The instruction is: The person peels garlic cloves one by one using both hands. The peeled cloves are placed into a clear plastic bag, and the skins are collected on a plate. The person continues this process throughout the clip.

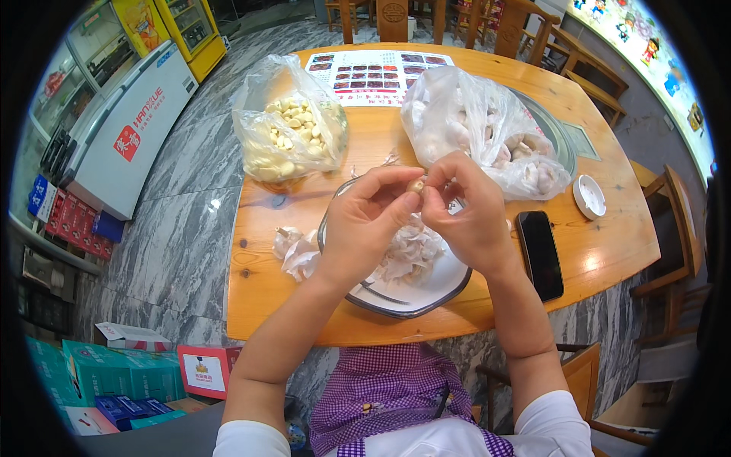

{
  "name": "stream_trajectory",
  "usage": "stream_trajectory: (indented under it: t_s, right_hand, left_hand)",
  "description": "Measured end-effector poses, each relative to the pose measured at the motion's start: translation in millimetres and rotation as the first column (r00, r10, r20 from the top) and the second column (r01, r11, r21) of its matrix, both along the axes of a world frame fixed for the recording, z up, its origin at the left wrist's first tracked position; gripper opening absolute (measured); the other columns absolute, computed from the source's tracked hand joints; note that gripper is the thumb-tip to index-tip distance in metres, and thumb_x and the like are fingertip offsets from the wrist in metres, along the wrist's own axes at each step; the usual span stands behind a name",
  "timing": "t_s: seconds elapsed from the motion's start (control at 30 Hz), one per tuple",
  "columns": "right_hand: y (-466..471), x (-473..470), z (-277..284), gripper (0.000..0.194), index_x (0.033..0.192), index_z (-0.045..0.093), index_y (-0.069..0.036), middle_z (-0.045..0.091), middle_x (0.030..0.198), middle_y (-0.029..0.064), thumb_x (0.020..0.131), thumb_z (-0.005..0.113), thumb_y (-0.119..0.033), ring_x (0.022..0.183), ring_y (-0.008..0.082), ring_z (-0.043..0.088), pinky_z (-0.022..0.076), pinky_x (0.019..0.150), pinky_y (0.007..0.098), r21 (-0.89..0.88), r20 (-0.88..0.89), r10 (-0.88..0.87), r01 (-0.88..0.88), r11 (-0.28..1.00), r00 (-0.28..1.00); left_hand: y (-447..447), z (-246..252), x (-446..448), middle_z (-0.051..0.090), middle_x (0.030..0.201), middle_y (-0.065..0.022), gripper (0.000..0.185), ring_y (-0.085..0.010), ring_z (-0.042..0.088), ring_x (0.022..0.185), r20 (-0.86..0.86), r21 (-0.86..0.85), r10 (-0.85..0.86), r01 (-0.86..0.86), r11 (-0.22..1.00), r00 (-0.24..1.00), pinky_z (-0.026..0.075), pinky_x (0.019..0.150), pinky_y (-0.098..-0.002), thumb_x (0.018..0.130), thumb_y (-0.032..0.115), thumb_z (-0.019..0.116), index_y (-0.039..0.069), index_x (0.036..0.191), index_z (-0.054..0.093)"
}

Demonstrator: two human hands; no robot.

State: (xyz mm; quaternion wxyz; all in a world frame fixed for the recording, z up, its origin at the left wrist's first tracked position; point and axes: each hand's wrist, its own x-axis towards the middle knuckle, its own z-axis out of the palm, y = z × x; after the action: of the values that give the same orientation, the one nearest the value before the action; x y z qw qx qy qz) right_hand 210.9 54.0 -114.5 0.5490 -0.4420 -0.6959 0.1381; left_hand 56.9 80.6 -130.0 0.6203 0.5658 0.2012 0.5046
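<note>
A garlic clove (416,186) is pinched between the thumb and fingers of my left hand (371,214). The fingertips of my right hand (465,208) meet it from the other side, pinching at its end. Both hands are above a white dark-rimmed plate (440,288), which carries a heap of papery garlic skins (412,254). Left of the plate, a garlic bulb (287,240) and loose skin rest on the wood. Peeled cloves (297,123) fill a clear plastic bag (251,91) at the back left. Whole bulbs (537,171) fill another plastic bag (440,94) at the back right.
The wooden table (274,311) also holds a black phone (539,254), a small white dish (589,197), a round metal tray (565,143) and a printed menu sheet (365,74). Wooden chairs (674,234) stand to the right. Boxes (120,371) and a chest freezer (137,125) are at left.
</note>
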Motion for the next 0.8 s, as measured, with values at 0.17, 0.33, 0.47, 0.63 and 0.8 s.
stream_trajectory:
  t_s: [0.17,0.33,0.47,0.63,0.8]
  right_hand:
    - [-1.4,1.6,0.9,0.014,0.087,0.054,-0.002,0.058,0.075,0.0034,0.077,0.062,0.003,0.062,0.0088,0.055,0.0458,0.054,0.0224,-0.050,-0.048,-0.006,0.003,0.999,0.999]
    - [0.1,3.0,2.9,0.010,0.084,0.054,-0.001,0.057,0.074,0.0019,0.078,0.061,0.002,0.061,0.0068,0.052,0.0448,0.055,0.0214,-0.040,-0.076,-0.025,0.022,0.999,0.997]
    - [-2.3,3.3,5.0,0.009,0.085,0.055,-0.002,0.057,0.075,0.0013,0.080,0.062,0.000,0.062,0.0059,0.052,0.0442,0.055,0.0208,-0.081,-0.081,-0.027,0.020,0.996,0.996]
    - [-2.1,0.6,5.6,0.011,0.094,0.059,-0.002,0.058,0.076,0.0011,0.083,0.063,-0.004,0.063,0.0050,0.053,0.0429,0.055,0.0190,-0.083,-0.075,-0.044,0.037,0.996,0.996]
    - [-0.6,1.6,5.7,0.014,0.097,0.061,-0.002,0.060,0.078,0.0018,0.084,0.064,-0.006,0.065,0.0046,0.055,0.0430,0.055,0.0185,-0.111,-0.053,0.036,-0.042,0.993,0.998]
  left_hand:
    - [2.6,3.0,-1.2,0.065,0.103,-0.0097,0.026,-0.0127,0.062,0.091,0.026,-0.119,-0.038,0.041,0.992,0.999,0.051,0.080,-0.0248,0.091,0.009,0.060,-0.003,0.113,0.056]
    - [9.1,1.3,-5.4,0.064,0.106,-0.0128,0.024,-0.0168,0.061,0.096,0.142,-0.249,-0.074,0.108,0.962,0.987,0.049,0.084,-0.0285,0.092,0.010,0.057,0.000,0.113,0.057]
    - [12.1,0.4,-8.4,0.063,0.107,-0.0128,0.023,-0.0148,0.060,0.093,0.285,-0.285,-0.138,0.221,0.933,0.948,0.048,0.081,-0.0270,0.091,0.011,0.059,0.001,0.111,0.057]
    - [11.3,-1.1,-6.4,0.064,0.105,-0.0111,0.024,-0.0130,0.060,0.092,0.276,-0.250,-0.117,0.189,0.950,0.954,0.048,0.078,-0.0257,0.088,0.009,0.063,0.000,0.110,0.056]
    - [8.0,-2.8,-3.6,0.064,0.102,-0.0080,0.025,-0.0113,0.061,0.092,0.138,-0.140,-0.062,0.081,0.987,0.989,0.049,0.079,-0.0245,0.089,0.009,0.063,0.000,0.111,0.057]
